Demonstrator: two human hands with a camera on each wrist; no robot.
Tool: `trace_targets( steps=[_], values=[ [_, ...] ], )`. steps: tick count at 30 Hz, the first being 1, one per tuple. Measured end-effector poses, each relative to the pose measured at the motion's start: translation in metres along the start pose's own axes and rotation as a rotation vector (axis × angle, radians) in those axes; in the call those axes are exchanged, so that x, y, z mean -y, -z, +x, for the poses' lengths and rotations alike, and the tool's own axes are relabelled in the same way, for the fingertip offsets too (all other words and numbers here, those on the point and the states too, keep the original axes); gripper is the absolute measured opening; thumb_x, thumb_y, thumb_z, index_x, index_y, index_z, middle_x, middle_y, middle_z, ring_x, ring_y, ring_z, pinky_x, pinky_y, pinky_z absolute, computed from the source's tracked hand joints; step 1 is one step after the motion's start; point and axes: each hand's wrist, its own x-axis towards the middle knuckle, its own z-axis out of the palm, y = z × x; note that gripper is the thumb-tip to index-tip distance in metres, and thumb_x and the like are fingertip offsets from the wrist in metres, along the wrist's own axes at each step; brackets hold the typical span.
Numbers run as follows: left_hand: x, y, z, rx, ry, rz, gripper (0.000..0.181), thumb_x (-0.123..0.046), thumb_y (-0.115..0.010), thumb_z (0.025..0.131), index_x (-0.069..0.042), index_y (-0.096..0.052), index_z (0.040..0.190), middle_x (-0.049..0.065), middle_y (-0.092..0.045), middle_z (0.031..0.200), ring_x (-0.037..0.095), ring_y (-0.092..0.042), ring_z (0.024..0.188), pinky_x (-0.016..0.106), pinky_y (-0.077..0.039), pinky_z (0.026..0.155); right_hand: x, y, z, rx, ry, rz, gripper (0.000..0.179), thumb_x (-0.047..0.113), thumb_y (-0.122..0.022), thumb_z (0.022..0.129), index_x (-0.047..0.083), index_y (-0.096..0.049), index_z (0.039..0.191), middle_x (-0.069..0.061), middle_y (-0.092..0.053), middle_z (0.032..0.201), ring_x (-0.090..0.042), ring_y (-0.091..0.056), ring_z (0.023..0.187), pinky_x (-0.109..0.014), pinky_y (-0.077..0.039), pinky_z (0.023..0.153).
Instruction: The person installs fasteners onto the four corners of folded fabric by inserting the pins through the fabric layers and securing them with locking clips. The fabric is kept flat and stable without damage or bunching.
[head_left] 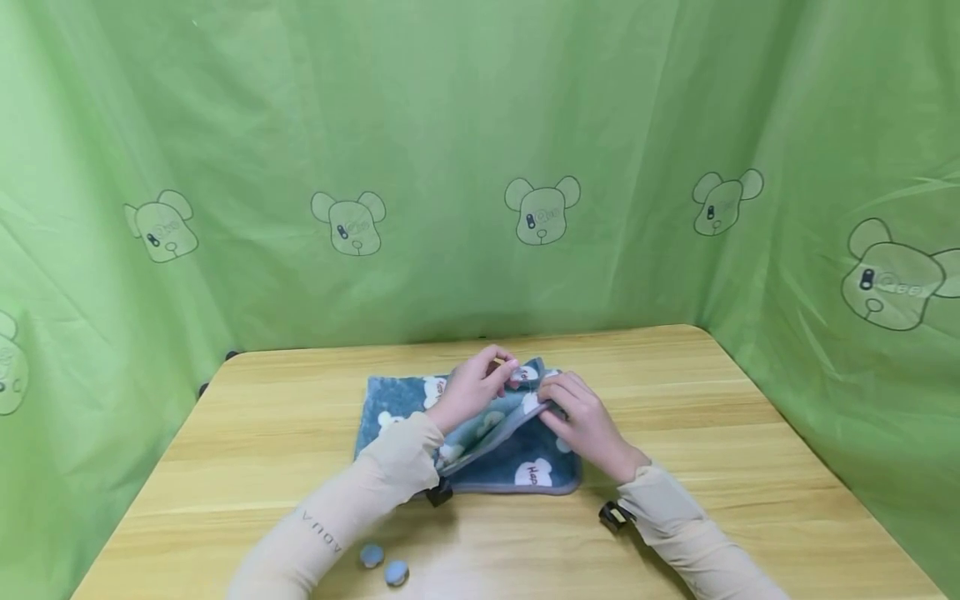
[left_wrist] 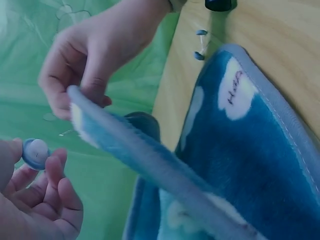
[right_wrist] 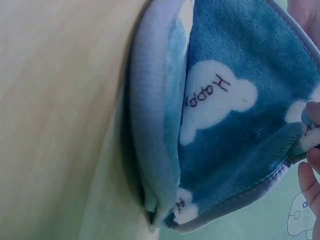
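Observation:
A plush teal blanket point(head_left: 525, 479) with white bear shapes and a grey edge lies folded on the table, one layer lifted. My right hand point(head_left: 588, 425) pinches the raised edge of that layer near its corner. Just to the left, my left hand point(head_left: 476, 387) hovers over the cloth. Between its thumb and fingers it holds a small round button-like piece point(left_wrist: 36, 153), blue with a white middle. Two similar blue round pieces, one point(head_left: 371, 555) and another point(head_left: 396, 572), lie on the wood below the left forearm.
The wooden table point(head_left: 712, 417) spreads out around the blanket. A green curtain point(head_left: 450, 125) with bear outlines encloses the back and both sides. On the wrists sit black cameras, one point(head_left: 439, 493) at the left and one point(head_left: 615, 516) at the right.

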Motion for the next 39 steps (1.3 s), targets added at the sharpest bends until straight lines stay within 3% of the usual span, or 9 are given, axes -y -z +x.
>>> trace_targets(
  steps=[6,12,18,26,37,39],
  values=[
    [0.002,-0.012,0.009,-0.026,0.012,-0.092,0.023,-0.031,-0.057,0.099,-0.01,-0.062,0.106,0.013,-0.074,0.088,0.036,-0.066,0.078,0.023,-0.05,0.062,0.0,0.0,0.0,-0.008,0.019,0.004,0.006,0.008,-0.069,0.083,0.005,-0.066,0.088,-0.006,-0.066,0.097,-0.02,-0.057,0.093,-0.015,-0.043,0.094],
    [0.001,-0.018,0.01,-0.03,0.007,-0.103,0.023,-0.03,-0.058,0.098,-0.009,-0.063,0.107,0.014,-0.072,0.091,0.034,-0.067,0.078,0.022,-0.051,0.064,0.0,0.0,0.0,-0.013,0.023,0.006,0.007,0.012,-0.065,0.088,0.005,-0.066,0.087,-0.006,-0.065,0.096,-0.02,-0.057,0.092,-0.016,-0.043,0.091],
    [0.001,-0.021,0.01,-0.032,-0.023,-0.118,0.022,-0.028,-0.059,0.098,-0.008,-0.062,0.107,0.013,-0.071,0.092,0.026,-0.066,0.074,0.021,-0.05,0.064,0.0,0.0,0.001,-0.013,0.017,0.014,0.005,0.006,-0.069,0.083,0.005,-0.065,0.087,-0.007,-0.066,0.096,-0.02,-0.057,0.092,-0.019,-0.044,0.09],
    [0.001,-0.021,0.008,-0.025,-0.037,-0.102,0.02,-0.028,-0.057,0.099,-0.011,-0.062,0.107,0.011,-0.071,0.091,0.033,-0.066,0.079,0.022,-0.048,0.063,-0.002,-0.002,0.002,-0.046,0.064,-0.024,0.024,-0.007,-0.074,0.068,0.006,-0.065,0.085,-0.006,-0.067,0.094,-0.019,-0.058,0.089,-0.026,-0.049,0.083],
    [0.004,-0.022,0.008,-0.022,-0.047,-0.121,0.021,-0.028,-0.056,0.099,-0.011,-0.061,0.109,0.012,-0.07,0.094,0.039,-0.066,0.083,0.021,-0.048,0.064,-0.003,-0.002,0.002,-0.053,0.077,-0.031,0.025,-0.007,-0.075,0.067,0.006,-0.065,0.085,-0.006,-0.067,0.095,-0.019,-0.059,0.088,-0.028,-0.05,0.081],
    [0.005,-0.023,0.008,-0.019,-0.048,-0.133,0.022,-0.028,-0.056,0.099,-0.01,-0.061,0.11,0.013,-0.069,0.095,0.04,-0.066,0.084,0.021,-0.047,0.064,-0.003,-0.002,0.001,-0.041,0.065,-0.025,0.018,-0.003,-0.073,0.072,0.006,-0.065,0.086,-0.006,-0.067,0.095,-0.019,-0.058,0.089,-0.026,-0.049,0.084]
  ],
)
